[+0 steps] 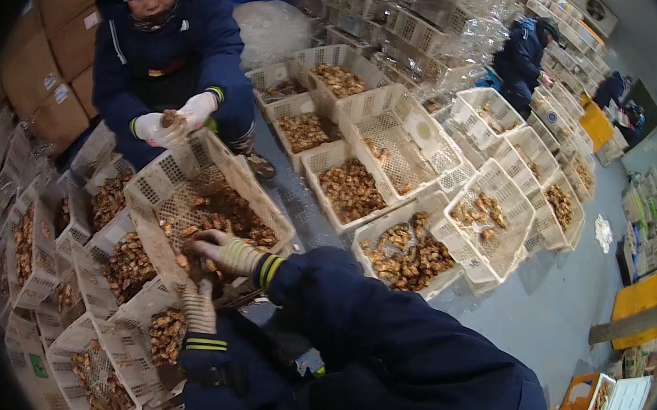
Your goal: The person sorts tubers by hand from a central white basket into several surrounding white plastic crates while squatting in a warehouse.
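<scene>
Before me stands a white perforated plastic crate [282, 225], part filled with knobbly brown roots [227, 212] that look like ginger. My right hand [231, 252], in a cream striped glove with bare-looking fingertips, reaches over the crate's near part with its fingers curled down. My left hand [199, 310], gloved alike, is at the crate's near left corner, fingers pointing up. Between the two hands is a dark brown lump, blurred; whether either hand grips it cannot be made out. Dark sleeves with yellow-striped cuffs cover both wrists.
Across the crate a co-worker in white gloves [164, 129] holds a brown lump. More crates of roots stand left [91, 374] and right [409, 256], close to my arms. Tall crate stacks [435, 19] and cardboard boxes [45, 84] rise behind. Other people work farther right.
</scene>
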Demonstrator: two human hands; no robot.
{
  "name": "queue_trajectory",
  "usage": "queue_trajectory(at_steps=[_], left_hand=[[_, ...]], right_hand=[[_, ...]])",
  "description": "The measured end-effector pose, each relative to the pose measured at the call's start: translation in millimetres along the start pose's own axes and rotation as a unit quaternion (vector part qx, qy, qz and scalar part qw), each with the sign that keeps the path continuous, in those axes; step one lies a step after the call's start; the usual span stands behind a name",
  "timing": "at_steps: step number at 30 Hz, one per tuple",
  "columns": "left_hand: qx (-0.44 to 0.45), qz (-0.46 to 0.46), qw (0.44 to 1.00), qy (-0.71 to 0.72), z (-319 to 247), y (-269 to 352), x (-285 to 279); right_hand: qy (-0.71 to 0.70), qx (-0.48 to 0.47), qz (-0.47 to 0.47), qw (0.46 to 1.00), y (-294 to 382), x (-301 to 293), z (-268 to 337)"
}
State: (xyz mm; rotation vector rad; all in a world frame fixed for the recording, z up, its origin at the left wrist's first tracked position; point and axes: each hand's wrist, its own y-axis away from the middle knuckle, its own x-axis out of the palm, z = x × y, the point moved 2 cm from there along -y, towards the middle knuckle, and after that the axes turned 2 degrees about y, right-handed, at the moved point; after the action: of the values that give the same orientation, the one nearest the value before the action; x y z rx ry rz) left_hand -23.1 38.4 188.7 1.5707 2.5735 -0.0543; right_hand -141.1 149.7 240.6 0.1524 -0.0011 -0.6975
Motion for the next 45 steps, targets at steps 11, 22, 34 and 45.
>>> queue_trajectory(at_steps=[11,22,34,45], left_hand=[[-0.309,0.006,0.827,0.47,-35,23,11],[-0.254,0.005,0.883,0.395,-11,11,21],[-0.321,0.028,0.827,0.461,-24,12,8],[-0.12,-0.024,0.901,0.417,-31,5,16]], right_hand=[[-0.253,0.101,0.276,0.922,22,25,0],[-0.204,0.053,0.121,0.97,20,18,-2],[-0.425,0.107,0.177,0.881,15,24,-6],[-0.275,0.083,0.108,0.952,0,16,-27]])
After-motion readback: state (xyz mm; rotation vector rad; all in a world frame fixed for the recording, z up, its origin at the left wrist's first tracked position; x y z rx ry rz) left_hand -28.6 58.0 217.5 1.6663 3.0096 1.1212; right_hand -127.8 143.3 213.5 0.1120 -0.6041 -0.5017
